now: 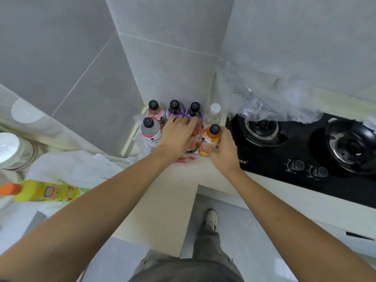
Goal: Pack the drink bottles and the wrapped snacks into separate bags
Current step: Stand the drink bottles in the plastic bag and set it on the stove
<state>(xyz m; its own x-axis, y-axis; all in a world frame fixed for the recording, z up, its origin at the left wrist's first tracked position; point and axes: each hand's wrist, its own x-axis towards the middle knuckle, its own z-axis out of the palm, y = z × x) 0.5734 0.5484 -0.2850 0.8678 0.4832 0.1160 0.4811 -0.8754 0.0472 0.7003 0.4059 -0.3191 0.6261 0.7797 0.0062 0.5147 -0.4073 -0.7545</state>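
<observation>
- Nearest the camera, two bare forearms reach forward over a cream countertop point(168, 200) toward its back corner; grey trousers and a pale shoe point(211, 217) show below.
- Far left, a yellow bottle with an orange cap point(40, 191) lies on its side on a white bag point(77, 166), beside a stack of white dishes point(12, 149).
- In the corner stand the drink bottles: a clear bottle point(149, 132) in front, a pink bottle point(155, 110) behind it, then two purple bottles point(175, 109) point(195, 111) along the tiled wall.
- The left hand point(179, 135) lies among them, fingers stretched out and touching the purple bottles; whether it grasps anything beneath it I cannot tell.
- Under that hand shows a red printed wrapper point(193, 143).
- The right hand point(223, 151) grips the orange bottle point(211, 142), fingers curled round its body, upright on the counter.
- Behind it stands a white-capped clear bottle point(214, 112).
- To the right, crumpled clear plastic point(264, 98) sits against the wall above a black gas hob point(305, 151).
</observation>
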